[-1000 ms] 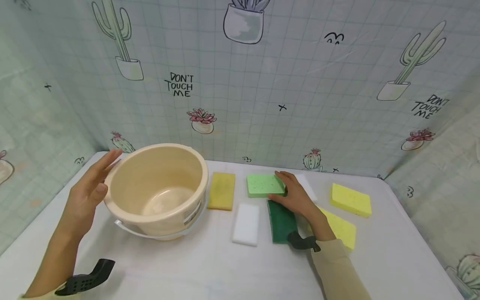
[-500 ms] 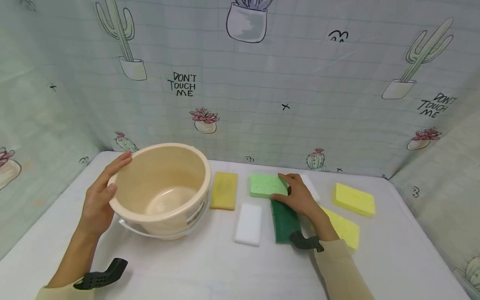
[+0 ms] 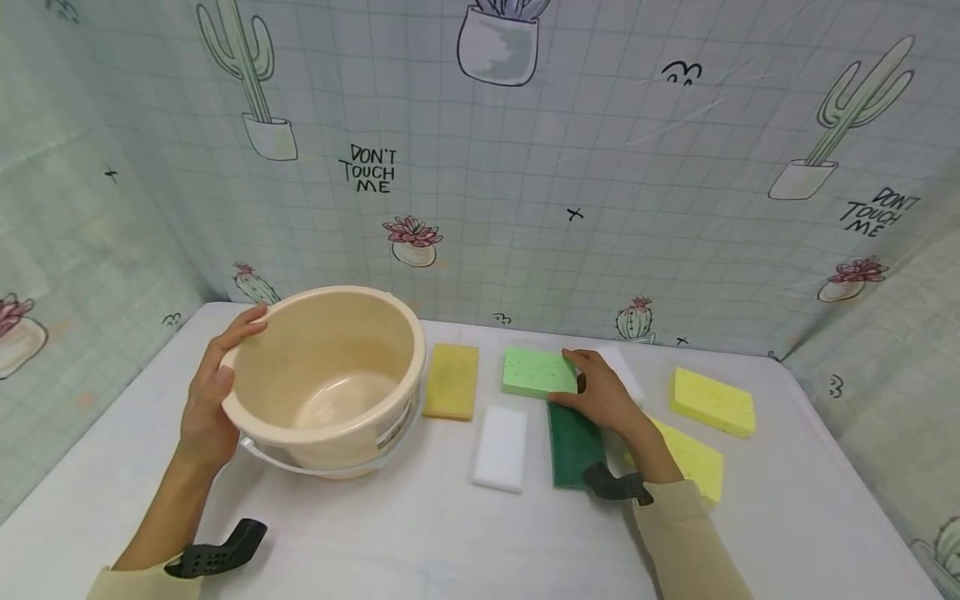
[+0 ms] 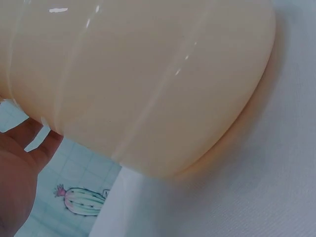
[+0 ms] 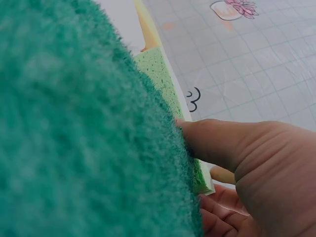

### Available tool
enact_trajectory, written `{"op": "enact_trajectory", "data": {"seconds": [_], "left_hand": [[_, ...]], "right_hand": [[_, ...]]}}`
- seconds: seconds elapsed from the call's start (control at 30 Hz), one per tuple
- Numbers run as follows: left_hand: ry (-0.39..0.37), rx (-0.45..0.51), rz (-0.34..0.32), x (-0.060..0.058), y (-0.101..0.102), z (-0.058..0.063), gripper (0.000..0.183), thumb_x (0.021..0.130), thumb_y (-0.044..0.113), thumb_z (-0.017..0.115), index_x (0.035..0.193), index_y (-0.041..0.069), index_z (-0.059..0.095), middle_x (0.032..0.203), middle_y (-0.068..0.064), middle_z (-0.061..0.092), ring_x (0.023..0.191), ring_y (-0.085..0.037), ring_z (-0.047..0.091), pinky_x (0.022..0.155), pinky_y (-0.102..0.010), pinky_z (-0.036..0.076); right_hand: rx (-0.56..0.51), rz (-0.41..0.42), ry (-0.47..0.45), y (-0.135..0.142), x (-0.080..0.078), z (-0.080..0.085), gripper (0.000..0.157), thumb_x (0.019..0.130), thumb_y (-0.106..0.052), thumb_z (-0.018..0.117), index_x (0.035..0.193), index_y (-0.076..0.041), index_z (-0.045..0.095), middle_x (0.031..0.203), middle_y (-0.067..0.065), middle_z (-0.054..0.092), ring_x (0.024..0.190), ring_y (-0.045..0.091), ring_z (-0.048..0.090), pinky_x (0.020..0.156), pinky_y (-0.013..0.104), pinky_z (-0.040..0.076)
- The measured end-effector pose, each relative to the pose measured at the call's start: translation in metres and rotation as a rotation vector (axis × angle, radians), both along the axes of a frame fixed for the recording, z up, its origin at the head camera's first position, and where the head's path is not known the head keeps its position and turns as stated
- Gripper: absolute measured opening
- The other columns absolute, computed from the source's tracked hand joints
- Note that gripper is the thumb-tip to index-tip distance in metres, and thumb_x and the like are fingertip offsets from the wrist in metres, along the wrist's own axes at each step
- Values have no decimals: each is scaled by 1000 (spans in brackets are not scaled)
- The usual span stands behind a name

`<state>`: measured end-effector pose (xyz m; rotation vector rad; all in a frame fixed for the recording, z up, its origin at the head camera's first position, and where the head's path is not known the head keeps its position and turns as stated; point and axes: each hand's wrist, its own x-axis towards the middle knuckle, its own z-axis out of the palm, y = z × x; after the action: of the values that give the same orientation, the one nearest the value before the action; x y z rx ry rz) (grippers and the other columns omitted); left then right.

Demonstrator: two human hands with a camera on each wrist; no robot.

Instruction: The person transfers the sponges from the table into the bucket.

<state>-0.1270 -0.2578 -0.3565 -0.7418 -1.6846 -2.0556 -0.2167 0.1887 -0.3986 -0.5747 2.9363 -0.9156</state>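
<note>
A cream bucket (image 3: 315, 433) stands tilted-looking at the left of the white table, its pale handle lowered along the front. My left hand (image 3: 210, 408) holds the bucket's left rim, fingertips at the edge and thumb lower down; the left wrist view shows fingers against the outer wall. At the back, my right hand (image 3: 603, 396) pinches the right end of a light green sponge (image 3: 534, 372), thumb at its near edge and fingers at its far edge. Closer to the right wrist lies a dark green scouring pad (image 3: 576, 450), which fills much of the right wrist view.
A mustard-yellow sponge (image 3: 452, 382) and a white sponge (image 3: 500, 448) lie between the bucket and the pad. Two bright yellow sponges lie at the right, one (image 3: 712, 402) further back. Another white piece (image 3: 622, 371) is partly hidden behind my right hand. A patterned curtain (image 3: 480, 167) surrounds the table.
My left hand has come in from the left onto the bucket's rim. The right hand stays at the light green sponge, which looks unmoved. The view has shifted slightly.
</note>
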Motion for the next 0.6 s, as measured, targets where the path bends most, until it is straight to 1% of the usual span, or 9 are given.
{"op": "enact_trajectory", "data": {"seconds": [0.1,0.17,0.33,0.6], "left_hand": [[6,11,-15,0,0,-2,48,89,21,36,129,-6,35,143,-18,13,129,-30,14,98,-26,29],[12,14,-22,0,1,-2,48,89,21,36,129,-6,35,143,-19,13,129,-31,14,97,-26,30],[25,26,-35,0,1,-2,48,89,21,36,129,-7,35,142,-20,12,129,-31,13,98,-27,29],[28,19,-26,0,1,-2,48,89,21,36,128,-7,35,142,-20,12,129,-31,13,99,-27,27]], "right_hand": [[3,6,-2,0,1,0,76,75,-33,70,134,0,36,130,21,36,94,26,45,82,42,40],[2,6,-3,0,1,1,75,76,-32,70,134,0,36,130,21,37,92,25,46,80,41,40],[-10,0,14,0,2,3,74,75,-30,71,132,1,38,128,20,39,82,21,46,70,34,40],[-41,-9,44,-1,1,0,73,73,-29,73,130,2,41,125,18,43,77,19,47,64,30,40]]}}
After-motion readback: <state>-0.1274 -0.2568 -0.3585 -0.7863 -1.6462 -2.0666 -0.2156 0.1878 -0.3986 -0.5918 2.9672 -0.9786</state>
